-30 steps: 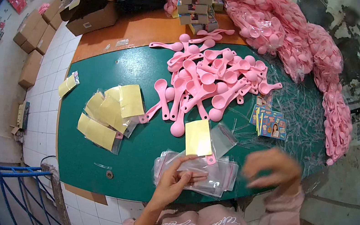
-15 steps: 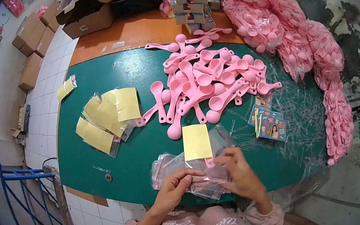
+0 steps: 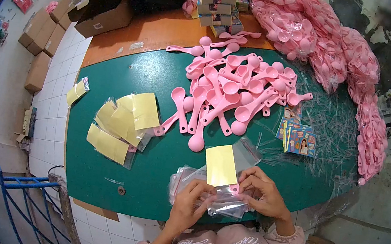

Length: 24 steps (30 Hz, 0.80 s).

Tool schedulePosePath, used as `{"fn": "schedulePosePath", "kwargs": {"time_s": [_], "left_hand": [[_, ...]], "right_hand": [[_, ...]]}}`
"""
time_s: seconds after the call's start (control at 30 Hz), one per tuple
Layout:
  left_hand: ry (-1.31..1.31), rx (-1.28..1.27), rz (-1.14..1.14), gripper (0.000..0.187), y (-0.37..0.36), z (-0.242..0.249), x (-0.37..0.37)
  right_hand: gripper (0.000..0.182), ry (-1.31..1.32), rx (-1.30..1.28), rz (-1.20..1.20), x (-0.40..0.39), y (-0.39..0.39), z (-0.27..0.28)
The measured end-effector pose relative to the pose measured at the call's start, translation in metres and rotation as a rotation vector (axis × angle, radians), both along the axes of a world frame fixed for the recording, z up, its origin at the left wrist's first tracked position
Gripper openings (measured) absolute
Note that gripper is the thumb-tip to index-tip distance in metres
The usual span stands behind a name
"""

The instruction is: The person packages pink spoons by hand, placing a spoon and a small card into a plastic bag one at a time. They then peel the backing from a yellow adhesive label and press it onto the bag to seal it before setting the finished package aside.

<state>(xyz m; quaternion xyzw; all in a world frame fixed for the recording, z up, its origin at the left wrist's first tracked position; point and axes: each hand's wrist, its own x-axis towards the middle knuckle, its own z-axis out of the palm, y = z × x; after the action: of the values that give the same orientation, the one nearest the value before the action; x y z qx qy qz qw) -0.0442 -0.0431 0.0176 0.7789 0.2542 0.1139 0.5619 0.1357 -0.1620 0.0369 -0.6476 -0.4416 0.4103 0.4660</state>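
Close to my body, a clear plastic bag (image 3: 251, 155) lies on a small pile of more clear bags (image 3: 230, 209). A yellow card (image 3: 222, 165) shows at this bag, with the pink handle end of a scoop (image 3: 234, 188) poking out below it; the rest of the scoop is hidden. My left hand (image 3: 190, 202) pinches the bag's near edge at the left. On the right, my right hand (image 3: 265, 195) has its fingers closed on the bag beside the scoop handle. Beyond both hands lies a heap of loose pink scoops (image 3: 230, 88).
Several bagged yellow cards (image 3: 123, 121) lie at the left, another (image 3: 78, 91) at the table's left edge. Printed cards (image 3: 301, 141) and plastic strips (image 3: 326, 135) are at the right. Big bags of pink scoops (image 3: 317, 39), card stacks (image 3: 216, 7) and a cardboard box (image 3: 104, 20) stand behind.
My left fingers have curled in and now pinch the bag's edge. My right hand has come lower beside the scoop handle. The whole view has shifted slightly.
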Motion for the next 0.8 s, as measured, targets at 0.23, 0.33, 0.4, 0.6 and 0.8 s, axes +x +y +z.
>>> {"fn": "schedulePosePath", "kwargs": {"time_s": [0.23, 0.33, 0.4, 0.6, 0.8], "left_hand": [[-0.028, -0.064, 0.08, 0.016, -0.006, 0.001, 0.007], [0.014, -0.111, 0.127, 0.015, -0.007, -0.001, 0.007], [0.056, -0.118, 0.146, 0.015, -0.009, -0.005, 0.006], [-0.09, -0.372, 0.426, 0.018, -0.017, -0.007, 0.012], [-0.148, -0.389, 0.356, 0.012, -0.018, -0.014, 0.004]], "right_hand": [[0.009, 0.478, -0.049, -0.207, -0.017, -0.002, -0.021], [0.009, 0.442, -0.097, -0.294, -0.021, 0.002, -0.02], [0.011, 0.394, -0.137, -0.346, -0.023, 0.004, -0.018], [0.011, 0.361, -0.12, -0.381, -0.026, 0.006, -0.017], [0.012, 0.325, -0.14, -0.341, -0.028, 0.009, -0.01]]}}
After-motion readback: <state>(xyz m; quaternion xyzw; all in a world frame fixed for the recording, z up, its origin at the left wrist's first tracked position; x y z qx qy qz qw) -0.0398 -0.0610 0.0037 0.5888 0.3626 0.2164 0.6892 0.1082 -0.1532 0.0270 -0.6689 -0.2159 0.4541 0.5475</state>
